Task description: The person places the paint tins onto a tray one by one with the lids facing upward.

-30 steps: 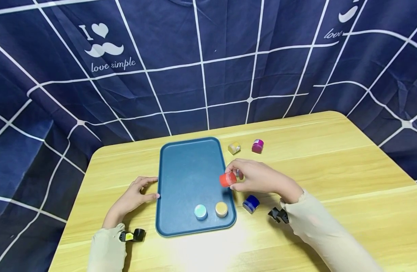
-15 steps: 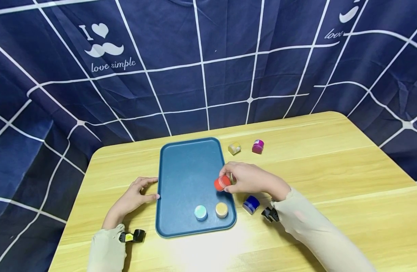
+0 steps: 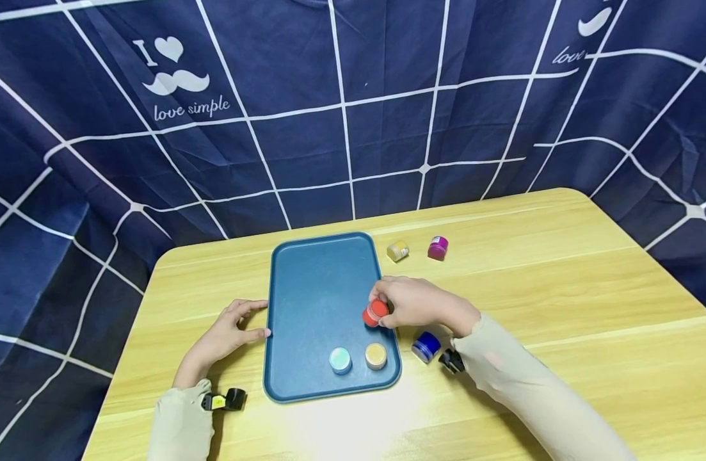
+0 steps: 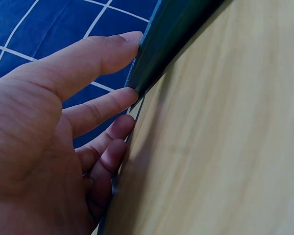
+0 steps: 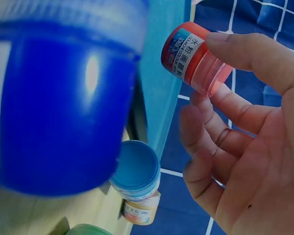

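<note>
Farther over the tray [image 3: 318, 291] than before, the right hand [image 3: 416, 302] pinches the red jar [image 5: 192, 58].

Cloth backdrop [image 3: 387, 57]: navy, creased, white-gridded, moustache print [image 3: 176, 83]
Tabletop [image 3: 537, 275]: yellowish wood grain, rounded far corners
Glare [image 3: 347, 426]: bright white patch, near side

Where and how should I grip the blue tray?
I'd take the blue tray by its raised rim, midway along both long sides, from left and right: it's shallow and oblong, and a turquoise jar and a yellow jar stand toward its near end.
</note>
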Tool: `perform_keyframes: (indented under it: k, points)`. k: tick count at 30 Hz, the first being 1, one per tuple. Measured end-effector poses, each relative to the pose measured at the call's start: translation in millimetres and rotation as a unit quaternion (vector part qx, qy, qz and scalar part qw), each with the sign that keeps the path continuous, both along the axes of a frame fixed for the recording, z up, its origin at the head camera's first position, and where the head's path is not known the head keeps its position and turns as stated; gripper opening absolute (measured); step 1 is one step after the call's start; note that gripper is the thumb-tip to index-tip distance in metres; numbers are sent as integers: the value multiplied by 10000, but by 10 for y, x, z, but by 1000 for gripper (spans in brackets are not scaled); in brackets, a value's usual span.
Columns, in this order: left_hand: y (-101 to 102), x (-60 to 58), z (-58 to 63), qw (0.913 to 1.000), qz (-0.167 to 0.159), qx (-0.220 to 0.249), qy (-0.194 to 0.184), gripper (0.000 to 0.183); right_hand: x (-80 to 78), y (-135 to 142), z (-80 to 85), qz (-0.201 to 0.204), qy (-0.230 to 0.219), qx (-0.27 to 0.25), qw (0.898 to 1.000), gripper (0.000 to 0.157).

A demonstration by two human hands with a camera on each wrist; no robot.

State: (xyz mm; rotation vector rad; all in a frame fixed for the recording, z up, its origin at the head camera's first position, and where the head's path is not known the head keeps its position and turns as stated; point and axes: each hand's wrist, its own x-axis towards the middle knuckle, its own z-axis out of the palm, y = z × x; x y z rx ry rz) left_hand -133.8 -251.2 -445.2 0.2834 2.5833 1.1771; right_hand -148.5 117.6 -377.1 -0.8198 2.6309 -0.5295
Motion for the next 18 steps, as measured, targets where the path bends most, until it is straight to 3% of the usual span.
perform_keyframes:
  k: [10, 18]
  points:
    - [-4, 4, 2, 10000, -16, -24, -24, 64, -1, -60, -38, 53, -71, 397, 9992, 30]
    - [-8, -5, -17, 10000, -24, 54, 47, 64, 22, -46, -41, 65, -235, 380, 9990, 31]
